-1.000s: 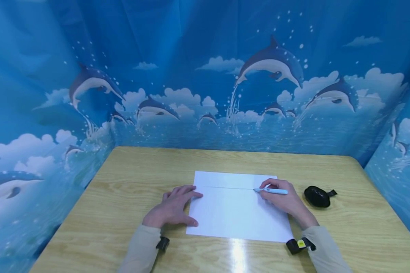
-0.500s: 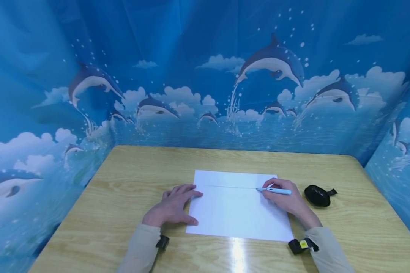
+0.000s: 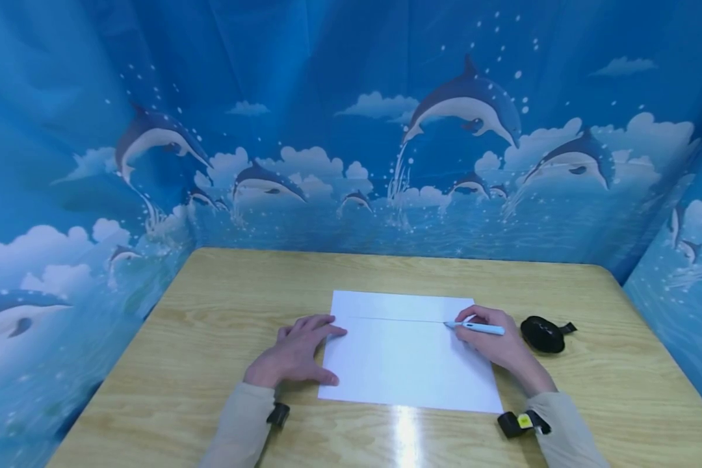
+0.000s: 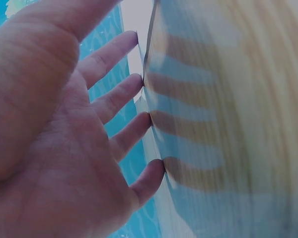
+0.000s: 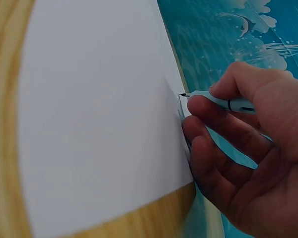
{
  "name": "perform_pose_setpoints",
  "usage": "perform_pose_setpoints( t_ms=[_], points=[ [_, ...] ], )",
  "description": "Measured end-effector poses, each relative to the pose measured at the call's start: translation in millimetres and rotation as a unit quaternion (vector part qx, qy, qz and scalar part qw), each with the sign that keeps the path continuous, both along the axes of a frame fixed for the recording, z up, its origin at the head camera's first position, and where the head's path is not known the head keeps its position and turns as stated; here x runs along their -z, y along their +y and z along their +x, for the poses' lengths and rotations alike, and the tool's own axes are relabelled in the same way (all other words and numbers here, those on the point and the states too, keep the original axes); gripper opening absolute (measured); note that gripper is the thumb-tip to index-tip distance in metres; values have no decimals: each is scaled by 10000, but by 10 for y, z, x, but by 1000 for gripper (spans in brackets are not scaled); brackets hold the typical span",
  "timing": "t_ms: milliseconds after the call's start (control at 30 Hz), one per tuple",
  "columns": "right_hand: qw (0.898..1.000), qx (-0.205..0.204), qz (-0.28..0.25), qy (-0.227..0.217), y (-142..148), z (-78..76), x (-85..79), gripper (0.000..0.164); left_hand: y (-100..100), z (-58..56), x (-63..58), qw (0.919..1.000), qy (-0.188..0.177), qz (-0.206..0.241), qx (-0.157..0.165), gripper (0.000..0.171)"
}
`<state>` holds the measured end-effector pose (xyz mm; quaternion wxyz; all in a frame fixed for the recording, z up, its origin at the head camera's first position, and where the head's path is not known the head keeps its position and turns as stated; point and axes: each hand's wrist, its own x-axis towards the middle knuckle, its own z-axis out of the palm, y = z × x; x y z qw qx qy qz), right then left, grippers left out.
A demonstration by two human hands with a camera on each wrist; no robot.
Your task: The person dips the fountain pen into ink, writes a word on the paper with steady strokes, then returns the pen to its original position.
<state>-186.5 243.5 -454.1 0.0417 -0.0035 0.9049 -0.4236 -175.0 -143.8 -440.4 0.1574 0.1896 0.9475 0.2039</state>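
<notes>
A white sheet of paper (image 3: 403,364) lies on the table, with a thin dark line (image 3: 394,319) running across its upper part. My right hand (image 3: 494,338) pinches a light blue fountain pen (image 3: 484,328) between thumb and fingers. In the right wrist view the pen's dark nib (image 5: 184,94) touches the paper, and the other fingers are curled beneath the pen. My left hand (image 3: 298,351) is spread at the sheet's left edge, thumb and a fingertip on the paper. In the left wrist view its fingertips (image 4: 141,79) press down on the surface, holding nothing.
A small glossy black case (image 3: 543,335) with a strap lies right of my right hand. The wooden table (image 3: 240,279) reaches back to a blue dolphin-print curtain (image 3: 327,130). Black wrist cameras are strapped on both sleeves.
My right hand has slid to the right with the pen, and the drawn line has grown longer that way. The left hand keeps its place on the paper's edge.
</notes>
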Motion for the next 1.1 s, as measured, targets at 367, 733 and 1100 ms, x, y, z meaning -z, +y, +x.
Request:
perform_pose_setpoints(
  t_ms=[367, 733, 1100],
  points=[
    [9999, 70, 155, 3, 61, 36, -1, 19, 2, 14, -19, 9999, -94, -45, -5, 83],
    [9994, 227, 242, 67, 114, 75, -4, 21, 6, 35, -40, 10000, -30, 32, 26, 83],
    [9986, 286, 421, 111, 177, 106, -10, 21, 2, 19, -15, 10000, -15, 29, -18, 83]
  ],
)
